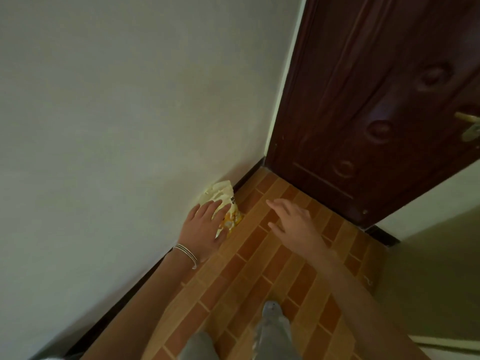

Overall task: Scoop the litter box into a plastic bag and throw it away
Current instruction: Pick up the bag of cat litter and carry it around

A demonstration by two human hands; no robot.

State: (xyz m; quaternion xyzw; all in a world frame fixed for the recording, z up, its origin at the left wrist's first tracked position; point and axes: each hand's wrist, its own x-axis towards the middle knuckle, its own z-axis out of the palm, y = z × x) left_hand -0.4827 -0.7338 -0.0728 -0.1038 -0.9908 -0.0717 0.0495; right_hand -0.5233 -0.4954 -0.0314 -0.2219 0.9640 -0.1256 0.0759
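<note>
A yellow-and-white plastic bag (225, 201) stands on the tiled floor against the white wall, close to the corner by the door. My left hand (205, 224), with bracelets at the wrist, is spread in front of the bag's near side, fingers apart, and I cannot tell whether it touches the bag. My right hand (291, 222) hovers open over the floor to the right of the bag, holding nothing. No litter box or scoop is in view.
A dark brown door (376, 105) with a brass handle (470, 128) stands at the upper right. The white wall (117, 126) fills the left side. Orange brick-pattern floor tiles (259, 268) run toward me, and my grey trouser legs show at the bottom.
</note>
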